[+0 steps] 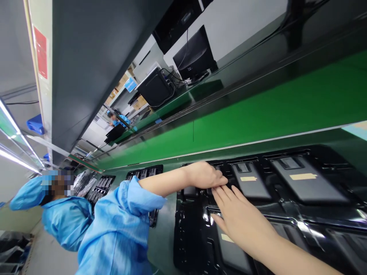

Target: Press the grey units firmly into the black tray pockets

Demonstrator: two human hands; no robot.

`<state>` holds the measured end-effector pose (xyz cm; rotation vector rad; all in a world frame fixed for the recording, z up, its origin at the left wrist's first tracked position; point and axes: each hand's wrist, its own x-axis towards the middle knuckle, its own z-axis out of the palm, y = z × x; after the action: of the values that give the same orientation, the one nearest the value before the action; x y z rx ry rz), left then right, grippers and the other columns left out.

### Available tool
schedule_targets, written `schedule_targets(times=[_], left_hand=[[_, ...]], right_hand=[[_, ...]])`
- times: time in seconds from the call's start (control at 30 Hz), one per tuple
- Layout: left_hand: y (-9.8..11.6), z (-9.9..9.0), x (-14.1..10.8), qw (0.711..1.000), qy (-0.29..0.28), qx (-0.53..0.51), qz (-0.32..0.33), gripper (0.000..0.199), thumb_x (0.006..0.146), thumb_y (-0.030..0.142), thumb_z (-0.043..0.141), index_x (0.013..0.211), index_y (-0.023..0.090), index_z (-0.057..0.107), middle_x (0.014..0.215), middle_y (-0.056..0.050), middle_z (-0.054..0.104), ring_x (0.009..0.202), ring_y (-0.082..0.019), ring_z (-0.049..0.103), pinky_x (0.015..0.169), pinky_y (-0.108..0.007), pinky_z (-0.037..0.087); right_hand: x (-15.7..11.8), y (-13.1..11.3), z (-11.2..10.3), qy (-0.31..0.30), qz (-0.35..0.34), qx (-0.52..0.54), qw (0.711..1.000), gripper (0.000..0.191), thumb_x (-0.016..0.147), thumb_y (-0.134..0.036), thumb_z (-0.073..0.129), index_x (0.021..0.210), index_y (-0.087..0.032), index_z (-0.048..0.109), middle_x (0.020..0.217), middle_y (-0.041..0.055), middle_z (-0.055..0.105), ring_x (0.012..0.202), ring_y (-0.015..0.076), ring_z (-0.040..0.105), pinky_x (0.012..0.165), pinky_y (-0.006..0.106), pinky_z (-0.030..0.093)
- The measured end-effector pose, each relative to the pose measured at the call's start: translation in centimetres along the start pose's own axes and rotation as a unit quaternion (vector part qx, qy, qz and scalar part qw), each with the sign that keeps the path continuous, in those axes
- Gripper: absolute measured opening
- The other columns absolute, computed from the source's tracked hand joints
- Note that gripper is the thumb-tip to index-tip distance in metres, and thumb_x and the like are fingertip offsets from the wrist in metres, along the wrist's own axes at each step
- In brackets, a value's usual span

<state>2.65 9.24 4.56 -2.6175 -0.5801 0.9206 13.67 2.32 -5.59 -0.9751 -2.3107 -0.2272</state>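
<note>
My left hand (205, 175), below a rolled blue sleeve (114, 217), is closed over the near part of a shiny black moulded tray (186, 236). Whatever its curled fingers hold, if anything, is hidden. My right hand (236, 214) reaches in from the lower right, fingers stretched out and thumb apart, its fingertips meeting the left fingers. Flat dark grey rectangular cases lie in the tray's pockets. One case (250, 187) with a pale yellow tape strip lies just right of my hands, a second case (309, 187) farther right, and another case (233, 254) partly under my right hand.
More black trays (146, 172) stand along the green bench (169, 217) to the left. A co-worker in blue (65, 217) is beside the bench. A bright green panel (258, 114) rises behind the tray. Beyond it are a monitor (195, 55) and cables. A grey shelf (86, 57) hangs overhead.
</note>
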Motion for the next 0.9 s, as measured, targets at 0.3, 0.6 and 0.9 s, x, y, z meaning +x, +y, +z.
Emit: schedule_targets(times=[0.3, 0.6, 0.9], left_hand=[[-1.0, -1.2, 0.3, 0.995, -0.017, -0.023, 0.091, 0.02, 0.085, 0.011, 0.038, 0.084, 0.013, 0.059, 0.077, -0.007, 0.063, 0.067, -0.013, 0.059, 0.049, -0.026, 0.033], [-1.8, -0.8, 0.7, 0.993, -0.035, -0.059, 0.096, 0.02, 0.086, 0.018, 0.041, 0.082, 0.015, 0.06, 0.081, -0.006, 0.064, 0.073, -0.012, 0.058, 0.052, -0.025, 0.033], [-1.5, 2.0, -1.4, 0.993, 0.025, -0.114, -0.009, 0.017, 0.081, 0.02, 0.042, 0.075, 0.016, 0.057, 0.075, -0.003, 0.062, 0.069, -0.011, 0.057, 0.051, -0.022, 0.031]], right_hand=[[0.0, 0.0, -0.3, -0.006, -0.004, 0.001, 1.0, 0.044, 0.082, -0.033, 0.031, 0.102, -0.007, 0.061, 0.107, 0.0149, 0.058, 0.104, 0.0241, 0.048, 0.091, 0.039, 0.039], [0.1, 0.1, -0.4, 0.022, -0.008, 0.006, 1.0, 0.049, 0.083, -0.033, 0.025, 0.1, -0.005, 0.062, 0.106, 0.0154, 0.059, 0.103, 0.0241, 0.049, 0.089, 0.039, 0.039], [-0.1, 0.1, -0.2, 0.01, -0.008, 0.021, 1.0, 0.05, 0.084, -0.033, 0.023, 0.101, -0.007, 0.062, 0.109, 0.0152, 0.057, 0.105, 0.0237, 0.047, 0.09, 0.04, 0.038]])
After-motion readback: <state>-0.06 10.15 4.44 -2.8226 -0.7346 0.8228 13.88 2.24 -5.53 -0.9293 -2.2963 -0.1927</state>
